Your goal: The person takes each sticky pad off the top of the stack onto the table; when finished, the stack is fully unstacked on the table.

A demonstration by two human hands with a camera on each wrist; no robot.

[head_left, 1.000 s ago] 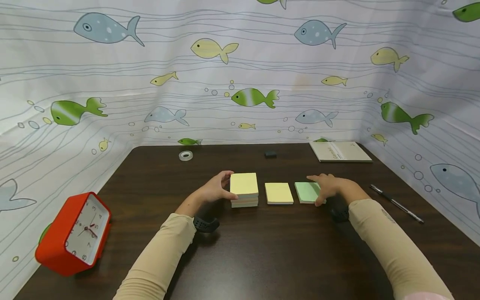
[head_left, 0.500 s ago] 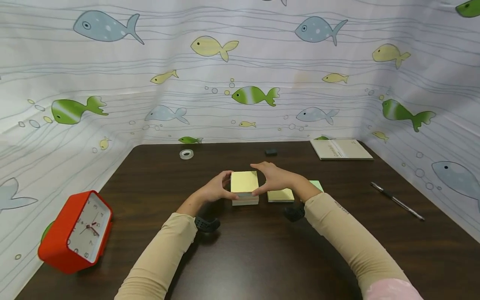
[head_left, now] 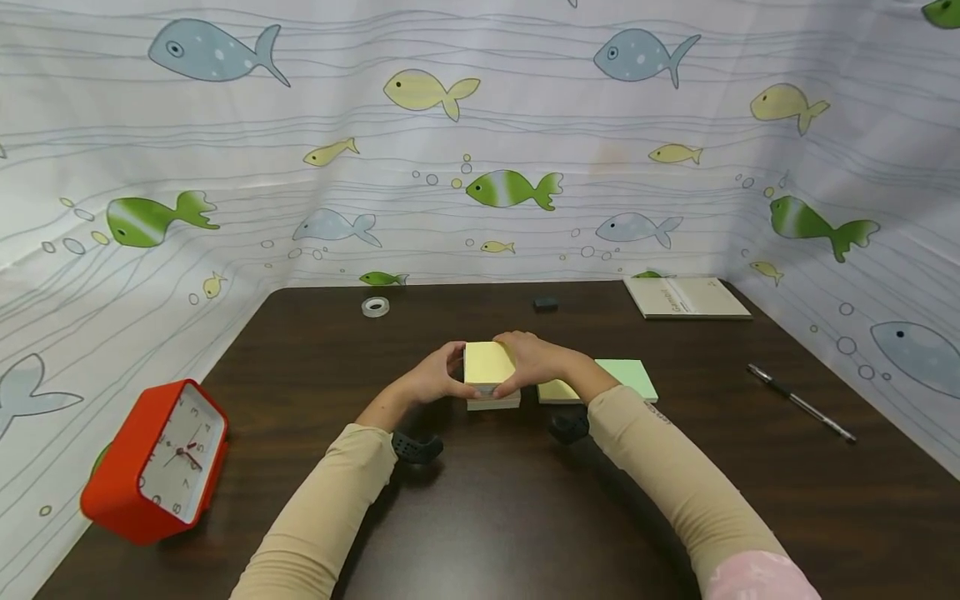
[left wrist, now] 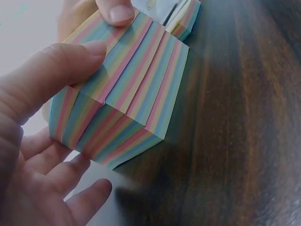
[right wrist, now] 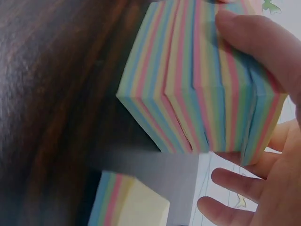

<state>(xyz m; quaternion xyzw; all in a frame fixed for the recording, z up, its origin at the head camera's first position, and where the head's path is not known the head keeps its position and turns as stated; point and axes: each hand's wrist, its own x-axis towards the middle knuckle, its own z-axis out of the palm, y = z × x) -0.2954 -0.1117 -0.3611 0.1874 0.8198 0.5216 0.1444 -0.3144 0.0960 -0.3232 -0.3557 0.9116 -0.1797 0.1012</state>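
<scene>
A tall stack of sticky note pads (head_left: 486, 362), yellow on top with pastel-striped sides, stands on the dark table. My left hand (head_left: 435, 375) grips its left side, thumb (left wrist: 70, 61) on the near face and fingers round the back. From the right, my right hand (head_left: 534, 363) holds the upper part, its thumb (right wrist: 254, 35) also on the near face. The wrist views show slightly uneven seams between the pads. To the right lies a single yellow pad (head_left: 557, 392), partly behind my right wrist, and beside it a green pad (head_left: 632, 379).
At the left stands a red alarm clock (head_left: 161, 462). Along the back are a tape roll (head_left: 367, 308), a small dark block (head_left: 546, 305) and a pale booklet (head_left: 686, 298). A pen (head_left: 802, 403) lies at the right. A fish-print curtain (head_left: 450, 192) surrounds the table.
My right hand has left the green pad, moved left over the single yellow pad, and taken hold of the stack's right side. My left hand has kept its grip there.
</scene>
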